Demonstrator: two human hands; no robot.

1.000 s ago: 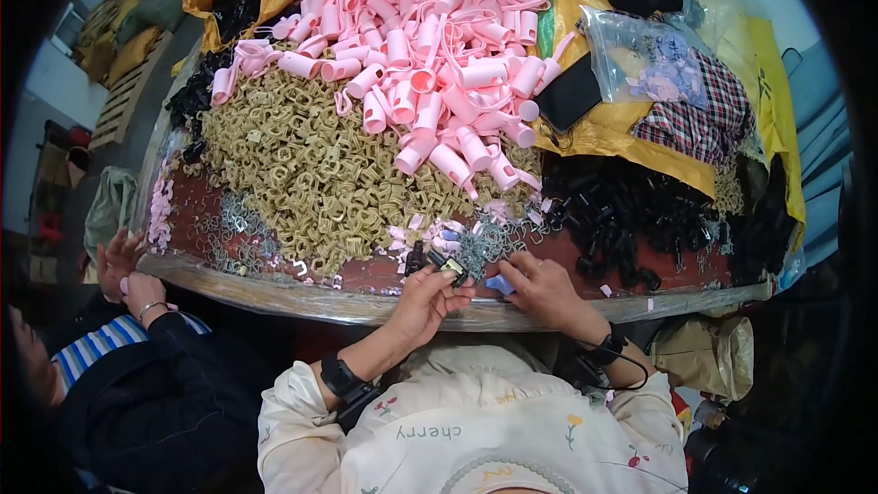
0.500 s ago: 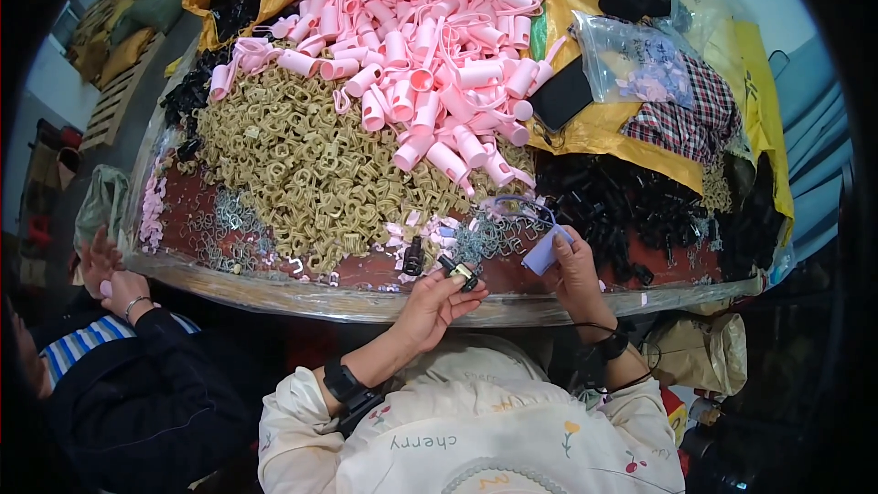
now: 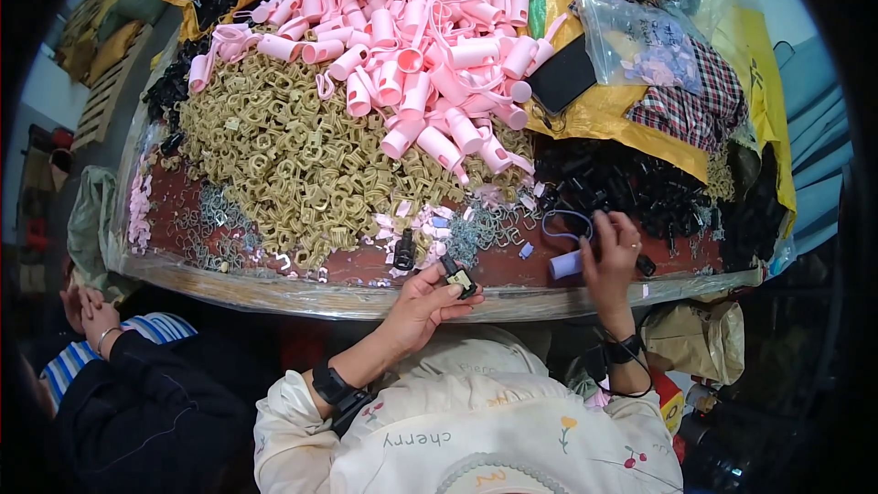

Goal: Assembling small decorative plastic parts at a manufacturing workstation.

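Observation:
In my left hand [image 3: 422,306], near the table's front edge, is a small black plastic part with a pale yellow insert [image 3: 460,281], pinched between thumb and fingers. My right hand [image 3: 613,261] has its fingers apart, over the table beside a lavender tube [image 3: 565,264] with a strap loop [image 3: 565,223]. The tube lies on the table to the left of that hand. Under and beyond the fingers are loose black parts [image 3: 631,187]. Another black part [image 3: 403,252] stands just past my left hand, beside small pink scraps [image 3: 430,227].
A big heap of pink tubes [image 3: 416,46] lies behind tan clip parts [image 3: 274,146]. Silver wire hooks [image 3: 476,236] sit mid-table. On the right are a phone [image 3: 562,75] and a clear bag [image 3: 640,41]. A co-worker's clasped hands [image 3: 91,316] are at the left edge.
The lavender tube has left my right hand and lies on the table. That hand has moved right toward the black parts. My left hand still holds its part. The co-worker's hands have come together.

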